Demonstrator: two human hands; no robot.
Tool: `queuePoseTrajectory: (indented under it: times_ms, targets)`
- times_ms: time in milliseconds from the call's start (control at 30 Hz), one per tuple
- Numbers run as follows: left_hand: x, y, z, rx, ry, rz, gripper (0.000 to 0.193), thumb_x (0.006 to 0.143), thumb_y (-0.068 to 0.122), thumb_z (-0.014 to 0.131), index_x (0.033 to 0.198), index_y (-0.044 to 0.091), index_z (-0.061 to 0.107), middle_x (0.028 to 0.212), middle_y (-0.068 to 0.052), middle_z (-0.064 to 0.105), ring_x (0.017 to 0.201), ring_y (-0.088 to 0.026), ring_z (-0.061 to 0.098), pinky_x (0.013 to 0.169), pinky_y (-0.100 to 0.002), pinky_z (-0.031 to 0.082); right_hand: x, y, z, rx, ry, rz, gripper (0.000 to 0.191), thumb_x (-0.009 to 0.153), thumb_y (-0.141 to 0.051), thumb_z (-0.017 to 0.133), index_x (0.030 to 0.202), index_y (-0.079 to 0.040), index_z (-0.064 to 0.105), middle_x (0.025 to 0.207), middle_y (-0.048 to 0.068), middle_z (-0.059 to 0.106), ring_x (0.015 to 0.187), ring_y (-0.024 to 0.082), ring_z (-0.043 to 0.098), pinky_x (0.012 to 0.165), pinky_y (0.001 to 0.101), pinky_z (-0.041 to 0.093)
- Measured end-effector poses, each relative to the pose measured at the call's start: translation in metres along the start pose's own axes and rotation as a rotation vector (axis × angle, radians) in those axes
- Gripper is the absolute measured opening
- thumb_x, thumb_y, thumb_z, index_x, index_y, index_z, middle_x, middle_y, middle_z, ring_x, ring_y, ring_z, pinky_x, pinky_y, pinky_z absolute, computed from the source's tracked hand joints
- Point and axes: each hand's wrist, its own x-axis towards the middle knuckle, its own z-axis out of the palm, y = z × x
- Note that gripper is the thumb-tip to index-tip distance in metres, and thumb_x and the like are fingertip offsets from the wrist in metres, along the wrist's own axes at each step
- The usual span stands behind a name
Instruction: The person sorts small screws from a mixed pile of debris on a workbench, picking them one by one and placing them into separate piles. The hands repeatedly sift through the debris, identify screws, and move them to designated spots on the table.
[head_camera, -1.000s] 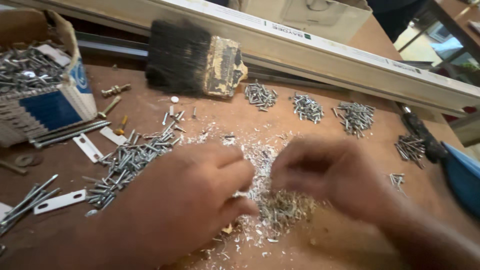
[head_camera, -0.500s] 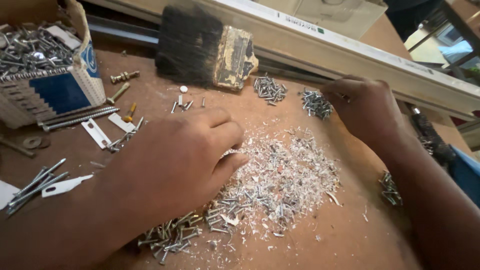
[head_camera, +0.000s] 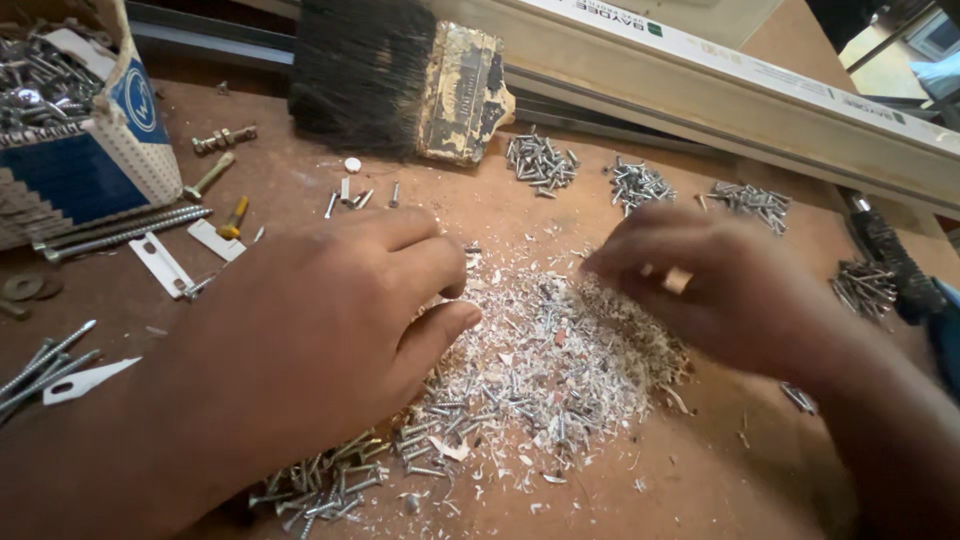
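A mixed pile of small screws and pale shavings (head_camera: 545, 365) lies on the brown worktop (head_camera: 680, 490). My left hand (head_camera: 330, 330) rests palm down on the pile's left side, fingers loosely curled, with a loose row of screws (head_camera: 330, 485) under its wrist edge. My right hand (head_camera: 710, 290) hovers blurred over the pile's right edge, fingertips bunched and pointing at the shavings. Whether those fingertips pinch anything is not visible.
A wide black paintbrush (head_camera: 400, 80) lies at the back, in front of a long pale rail (head_camera: 750, 95). Small separate heaps of screws (head_camera: 540, 160) sit along the back and right. A blue-and-white box of screws (head_camera: 90, 150), long screws (head_camera: 120, 230) and a blade (head_camera: 85, 380) lie left.
My right hand has come back from the far heaps of screws to the right edge of the pile. My left hand has stayed on the pile's left side.
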Motion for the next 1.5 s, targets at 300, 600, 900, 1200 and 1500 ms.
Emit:
queuePoseTrajectory:
  times_ms: [300, 600, 900, 1200, 1500]
  targets:
    - [0.000, -0.001, 0.001, -0.035, 0.015, -0.003, 0.023, 0.095, 0.033, 0.065, 0.101, 0.011, 0.069, 0.100, -0.007, 0.067, 0.088, -0.034, 0.066, 0.070, -0.048, 0.052, 0.012, -0.013, 0.010, -0.053, -0.090, -0.036, 0.017, 0.083, -0.019, 0.075, 0.097, -0.010, 0.079, 0.092, 0.005, 0.074, 0.078, 0.020, 0.073, 0.068, 0.0356, 0.059]
    - [-0.001, 0.001, 0.002, -0.028, -0.026, -0.065, 0.020, 0.094, 0.033, 0.066, 0.094, 0.012, 0.067, 0.093, -0.006, 0.066, 0.085, -0.034, 0.067, 0.067, -0.049, 0.052, 0.006, -0.013, 0.009, 0.027, -0.078, -0.123, 0.018, 0.083, -0.014, 0.072, 0.100, -0.008, 0.078, 0.098, 0.005, 0.072, 0.083, 0.019, 0.074, 0.068, 0.0324, 0.060]
    - [-0.001, 0.003, 0.001, -0.028, 0.017, -0.036, 0.020, 0.093, 0.032, 0.066, 0.094, 0.012, 0.067, 0.094, -0.006, 0.066, 0.084, -0.034, 0.067, 0.067, -0.049, 0.052, 0.004, 0.005, 0.006, 0.078, -0.107, 0.052, 0.011, 0.086, -0.016, 0.074, 0.095, -0.011, 0.075, 0.094, 0.001, 0.073, 0.083, 0.016, 0.071, 0.074, 0.0328, 0.061]
    - [0.000, 0.002, 0.001, 0.015, -0.041, -0.071, 0.023, 0.093, 0.034, 0.065, 0.098, 0.013, 0.069, 0.095, -0.006, 0.067, 0.087, -0.034, 0.067, 0.068, -0.049, 0.053, 0.008, -0.002, 0.015, -0.018, -0.028, -0.056, 0.012, 0.088, -0.019, 0.073, 0.095, -0.011, 0.078, 0.093, 0.004, 0.072, 0.081, 0.015, 0.069, 0.071, 0.0318, 0.060]
    - [0.000, 0.002, 0.002, -0.017, -0.030, -0.059, 0.024, 0.094, 0.035, 0.064, 0.102, 0.012, 0.068, 0.098, -0.007, 0.068, 0.086, -0.035, 0.067, 0.066, -0.050, 0.051, 0.001, 0.009, -0.015, 0.146, -0.033, 0.262, 0.024, 0.088, -0.021, 0.074, 0.108, -0.007, 0.072, 0.088, 0.003, 0.076, 0.081, 0.014, 0.074, 0.076, 0.0323, 0.062]
